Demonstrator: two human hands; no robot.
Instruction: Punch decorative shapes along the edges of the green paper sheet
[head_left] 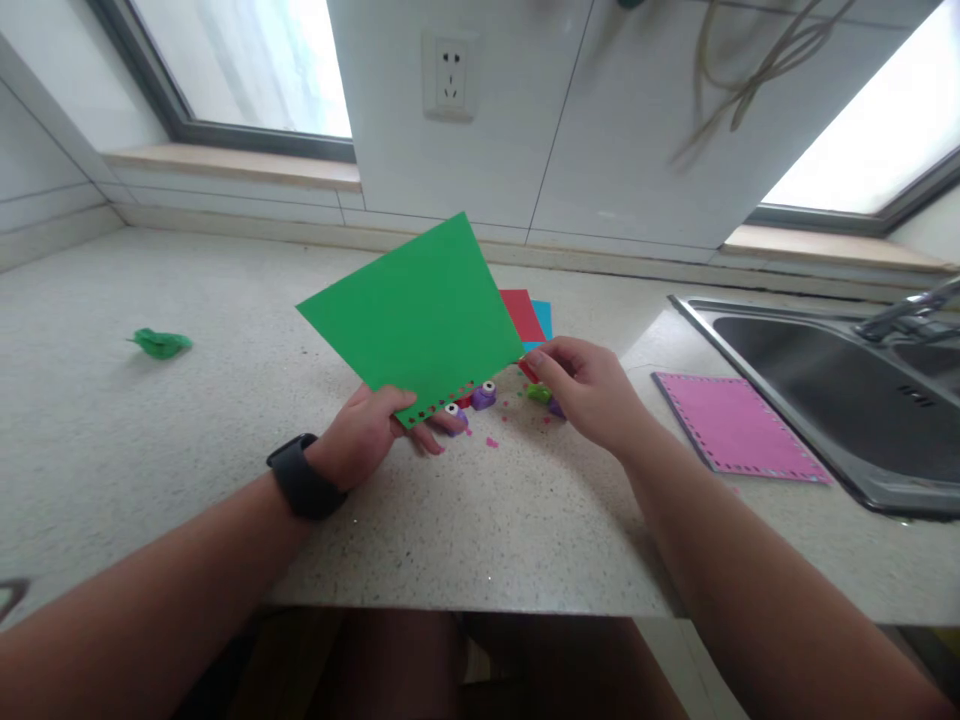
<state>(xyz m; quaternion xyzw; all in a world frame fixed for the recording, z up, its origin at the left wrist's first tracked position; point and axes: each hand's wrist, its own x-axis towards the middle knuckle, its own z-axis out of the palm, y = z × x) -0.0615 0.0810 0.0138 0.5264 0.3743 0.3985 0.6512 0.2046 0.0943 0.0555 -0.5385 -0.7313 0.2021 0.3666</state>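
Note:
A sheet of green paper [420,310] is held tilted above the counter, with a row of small punched holes along its near edge. My left hand [371,425] grips its near-left corner, thumb on top and fingers beneath. At the right corner, the thumb and forefinger of my right hand [574,380] are pinched together at the sheet. Below the paper sit purple craft punches, one [484,397] close to the edge and another [454,420] by my left fingers. Between them a red piece [464,401] is partly hidden. A lime-green piece [538,393] lies beside my right hand.
Red paper [523,312] and blue paper [542,317] lie behind the green sheet. Pink paper [742,425] with punched edges rests by the metal sink [810,390]. Pink scraps [492,442] dot the counter. A crumpled green bag [161,343] lies far left.

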